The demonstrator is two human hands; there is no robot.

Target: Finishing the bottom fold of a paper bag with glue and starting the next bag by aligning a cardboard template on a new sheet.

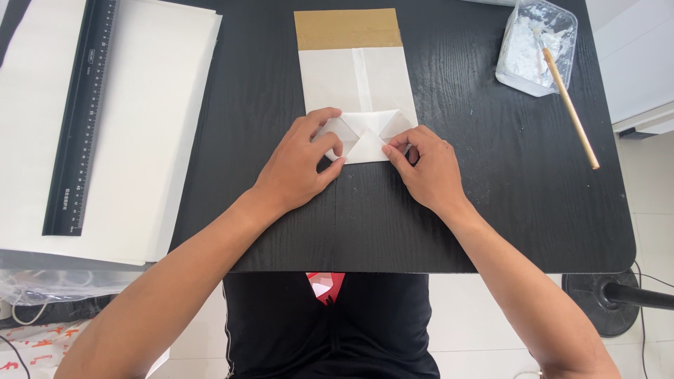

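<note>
White-and-brown folded paper bag (354,77) flat at table centre

Your paper bag (354,81) looks matt white with a rough brown strip; the table (491,203) shows black grained wood. The tub (537,45) is clear glossy plastic, the stick (570,109) bare wood, the ruler (78,119) matt black.

Bright even daylight, soft faint shadows, sharp focus, slight wide-angle bending at edges
</note>
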